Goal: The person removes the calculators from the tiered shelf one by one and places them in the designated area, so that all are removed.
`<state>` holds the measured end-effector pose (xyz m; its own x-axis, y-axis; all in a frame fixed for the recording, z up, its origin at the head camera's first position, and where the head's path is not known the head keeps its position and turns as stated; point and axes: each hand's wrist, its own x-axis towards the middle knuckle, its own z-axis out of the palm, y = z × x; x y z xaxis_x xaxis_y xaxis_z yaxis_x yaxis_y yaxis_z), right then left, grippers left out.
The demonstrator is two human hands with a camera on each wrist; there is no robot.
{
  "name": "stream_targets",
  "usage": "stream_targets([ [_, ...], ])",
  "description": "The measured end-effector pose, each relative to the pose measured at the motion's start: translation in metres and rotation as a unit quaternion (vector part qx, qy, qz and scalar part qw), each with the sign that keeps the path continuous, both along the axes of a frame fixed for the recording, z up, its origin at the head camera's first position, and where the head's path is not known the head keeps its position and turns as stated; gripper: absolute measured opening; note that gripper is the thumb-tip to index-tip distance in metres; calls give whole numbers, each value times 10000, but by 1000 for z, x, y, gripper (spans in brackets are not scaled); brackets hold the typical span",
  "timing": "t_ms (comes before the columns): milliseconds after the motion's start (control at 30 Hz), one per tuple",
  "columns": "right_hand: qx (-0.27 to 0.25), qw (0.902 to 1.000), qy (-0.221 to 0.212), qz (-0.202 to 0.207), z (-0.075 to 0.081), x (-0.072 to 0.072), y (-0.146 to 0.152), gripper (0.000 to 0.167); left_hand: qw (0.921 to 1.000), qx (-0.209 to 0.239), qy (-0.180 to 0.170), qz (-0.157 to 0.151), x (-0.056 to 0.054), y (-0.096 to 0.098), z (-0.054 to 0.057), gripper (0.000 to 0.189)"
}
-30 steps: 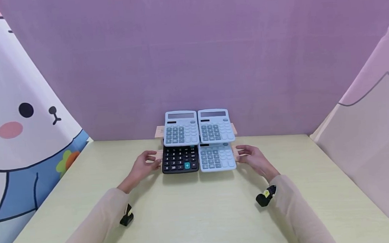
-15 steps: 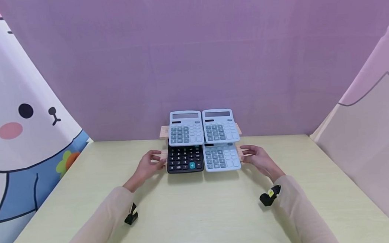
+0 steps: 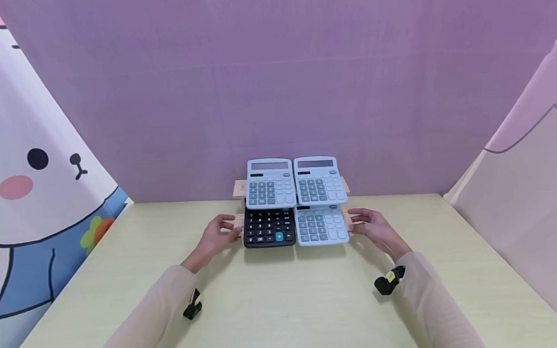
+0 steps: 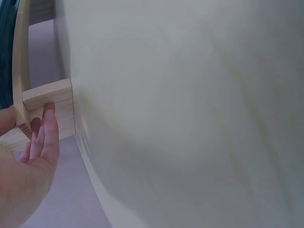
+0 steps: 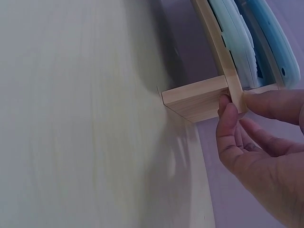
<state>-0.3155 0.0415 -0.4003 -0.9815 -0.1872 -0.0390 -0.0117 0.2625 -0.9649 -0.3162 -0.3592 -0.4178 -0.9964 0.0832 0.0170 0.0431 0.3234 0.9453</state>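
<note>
A two-tier wooden rack [image 3: 239, 189] stands towards the back of the table, bearing several calculators. On its upper tier lean a light-blue calculator [image 3: 271, 193] and a matching one [image 3: 320, 187]. Below them sit a black calculator [image 3: 269, 231] and another light-blue calculator [image 3: 322, 227], their tops hidden by the upper pair. My left hand [image 3: 214, 239] pinches the left end of the lower shelf; the left wrist view shows its thumb and fingers on either side of the board [image 4: 20, 61]. At the opposite end my right hand [image 5: 266, 154] pinches the same shelf between thumb and fingers.
The pale wooden table [image 3: 286, 306] runs up to a purple backdrop [image 3: 272, 78] close behind the rack. A cartoon-printed cloth [image 3: 27, 221] hangs at the left, a pink and pale one [image 3: 533, 195] at the right. A small black wrist camera [image 3: 387, 283] sits below each hand.
The rack with its calculators has shifted a little to the right along the table. Both hands have moved with it, keeping their hold on the lower shelf.
</note>
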Motion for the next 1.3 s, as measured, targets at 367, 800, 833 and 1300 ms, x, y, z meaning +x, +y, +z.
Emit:
stream_targets([
  [367,-32,9999,-108,-32,2,2,0,56,9999,61,-76,-31,-3,0,-3,46],
  [800,-131,9993,-334,-101,6,5,-4,57,9997,167,-97,-163,-4,-3,-1,48],
  [833,-128,9993,-351,-97,7,5,-4,56,9996,175,-123,-198,-4,-4,-1,48],
  [1300,12,9996,-185,-191,4,7,-1,51,9966,361,-312,-677,-7,-13,-1,55],
])
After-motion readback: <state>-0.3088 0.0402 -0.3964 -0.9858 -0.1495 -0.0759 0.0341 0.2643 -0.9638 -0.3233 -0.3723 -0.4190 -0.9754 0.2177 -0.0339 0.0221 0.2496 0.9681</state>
